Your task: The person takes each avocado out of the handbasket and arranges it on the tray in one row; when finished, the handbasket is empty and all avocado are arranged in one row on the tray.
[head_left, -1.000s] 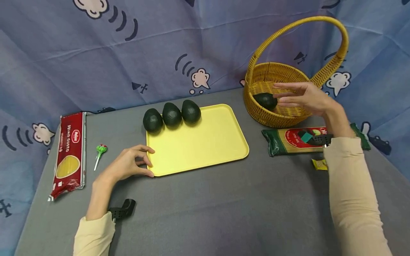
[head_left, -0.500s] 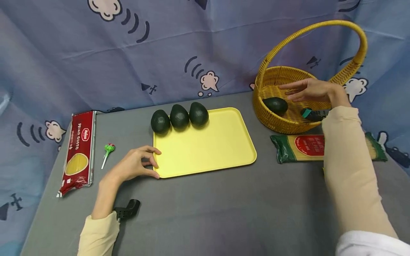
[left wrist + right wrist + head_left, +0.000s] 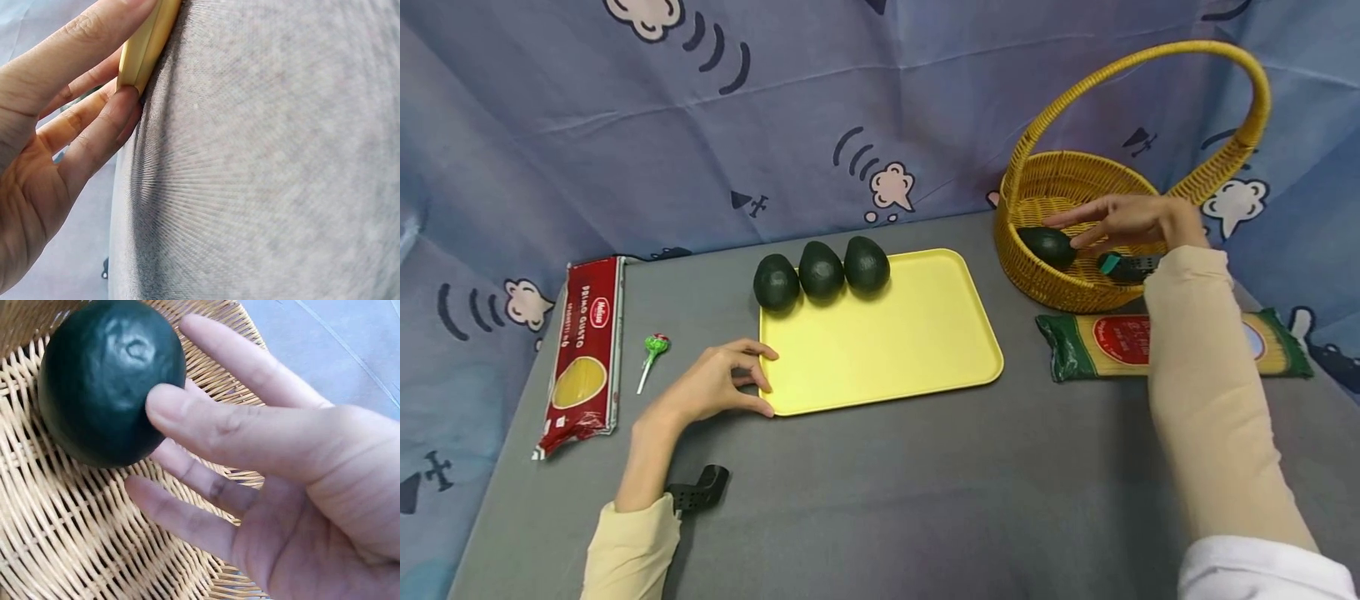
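Observation:
In the head view, three dark green avocados (image 3: 822, 271) sit in a row along the far left edge of a yellow tray (image 3: 887, 350). My left hand (image 3: 722, 379) holds the tray's left rim, its fingers curled; the left wrist view shows fingertips on the tray's edge (image 3: 140, 53). Inside a wicker basket (image 3: 1078, 293) at the right lies another avocado (image 3: 1047, 247). My right hand (image 3: 1123, 221) reaches into the basket beside it. In the right wrist view the thumb overlaps that avocado (image 3: 112, 381), while the other fingers are extended and spread; firm contact cannot be told.
A red spaghetti packet (image 3: 583, 350) and a green lollipop (image 3: 653, 350) lie at the left. A green-ended pasta packet (image 3: 1123, 343) lies before the basket, partly under my right forearm. The basket's tall handle (image 3: 1135, 62) arches over the opening.
My right hand has moved down and inward over the basket, closer to the avocado. The head view has shifted slightly. My left hand stays at the tray's rim.

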`<act>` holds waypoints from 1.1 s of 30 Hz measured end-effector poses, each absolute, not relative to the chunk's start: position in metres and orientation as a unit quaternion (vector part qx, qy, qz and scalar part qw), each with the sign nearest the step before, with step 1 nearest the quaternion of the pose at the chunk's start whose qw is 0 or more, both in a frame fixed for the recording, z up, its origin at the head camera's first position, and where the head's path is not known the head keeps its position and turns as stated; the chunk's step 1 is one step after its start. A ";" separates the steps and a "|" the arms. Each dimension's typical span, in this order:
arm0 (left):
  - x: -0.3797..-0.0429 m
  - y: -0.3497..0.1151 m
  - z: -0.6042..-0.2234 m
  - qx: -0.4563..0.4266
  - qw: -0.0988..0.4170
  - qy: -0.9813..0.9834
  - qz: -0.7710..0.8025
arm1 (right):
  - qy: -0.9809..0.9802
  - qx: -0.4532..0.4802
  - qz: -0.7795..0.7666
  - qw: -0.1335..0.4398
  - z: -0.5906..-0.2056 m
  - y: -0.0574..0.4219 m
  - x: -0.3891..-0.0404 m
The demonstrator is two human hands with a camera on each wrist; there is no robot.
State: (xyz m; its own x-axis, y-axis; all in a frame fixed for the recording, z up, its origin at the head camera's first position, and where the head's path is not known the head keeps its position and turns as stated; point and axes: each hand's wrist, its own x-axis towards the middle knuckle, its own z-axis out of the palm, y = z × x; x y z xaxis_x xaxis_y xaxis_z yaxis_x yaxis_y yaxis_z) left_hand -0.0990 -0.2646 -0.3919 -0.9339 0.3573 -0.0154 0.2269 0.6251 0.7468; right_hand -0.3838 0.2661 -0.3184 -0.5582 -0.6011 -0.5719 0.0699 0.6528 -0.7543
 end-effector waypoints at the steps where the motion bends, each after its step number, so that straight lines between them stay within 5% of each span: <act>1: -0.099 -0.265 -0.392 0.164 0.081 0.897 0.402 | 0.797 -0.162 -0.380 0.441 -0.318 0.265 -0.383; 11: -0.100 -0.262 -0.390 0.169 0.078 0.901 0.392 | 0.781 -0.167 -0.405 0.446 -0.326 0.253 -0.374; 33: -0.099 -0.264 -0.390 0.164 0.082 0.906 0.382 | 0.780 -0.103 -0.499 0.363 -0.331 0.261 -0.355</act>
